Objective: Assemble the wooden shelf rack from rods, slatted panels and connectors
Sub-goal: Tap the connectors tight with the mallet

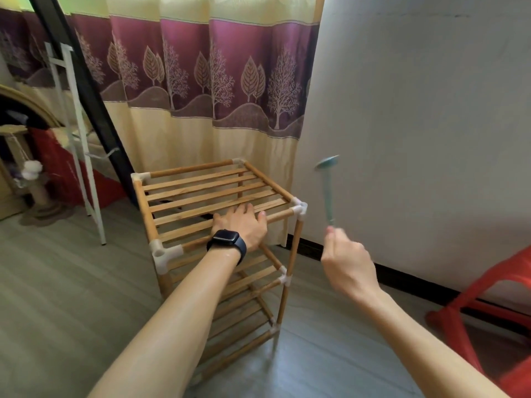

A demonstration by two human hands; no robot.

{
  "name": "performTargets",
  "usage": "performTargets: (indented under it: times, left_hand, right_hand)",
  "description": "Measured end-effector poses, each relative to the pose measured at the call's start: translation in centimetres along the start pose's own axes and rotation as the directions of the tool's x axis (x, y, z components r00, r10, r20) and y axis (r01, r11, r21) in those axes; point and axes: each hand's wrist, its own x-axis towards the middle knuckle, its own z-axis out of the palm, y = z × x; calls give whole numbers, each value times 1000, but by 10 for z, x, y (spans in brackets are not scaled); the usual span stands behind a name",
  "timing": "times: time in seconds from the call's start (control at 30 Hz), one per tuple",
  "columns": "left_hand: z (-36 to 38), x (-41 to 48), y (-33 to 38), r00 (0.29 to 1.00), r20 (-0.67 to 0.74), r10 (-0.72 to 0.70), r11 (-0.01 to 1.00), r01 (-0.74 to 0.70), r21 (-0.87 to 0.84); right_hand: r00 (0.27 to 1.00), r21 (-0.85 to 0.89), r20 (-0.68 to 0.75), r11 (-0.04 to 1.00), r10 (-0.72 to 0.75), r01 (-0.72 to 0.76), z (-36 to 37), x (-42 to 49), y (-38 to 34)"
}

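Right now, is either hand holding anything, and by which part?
The right hand grips a green mallet by the bottom end of its handle, head up. The left hand only rests on the top front rod.

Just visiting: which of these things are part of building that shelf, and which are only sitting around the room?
In the job:
wooden rack, its white connectors, top panel under the left hand, green mallet gripped by the right hand.

Lying about:
red stool, curtain, white metal frame, scratching post.
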Motion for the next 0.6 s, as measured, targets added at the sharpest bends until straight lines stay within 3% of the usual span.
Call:
performTargets:
  times: [0.07,0.17,0.3,0.4,0.53,0.6]
  left_hand:
    - [3,-5,-2,999,-34,11,1000,-10,25]
    - [1,-5,-3,998,-55,32,998,-29,55]
    - [-4,-8,-2,997,-56,46,996,-41,79]
    - [-6,-10,-4,995,-75,65,995,-59,83]
    - [-10,-10,-8,993,-78,86,993,-78,93]
    - [-9,-7,-14,993,-58,101,992,-96,84]
  right_hand:
    - [997,-55,48,996,66,-63,4,2,4]
    - [983,96,-171,992,-62,79,1,4,7]
    - [998,-108,57,994,39,-33,4,7,8]
    - [990,-16,-116,997,-75,73,1,6,8]
    - [998,-161,52,987,26,-18,6,5,4]
    - [998,-119,15,991,-63,65,4,0,10]
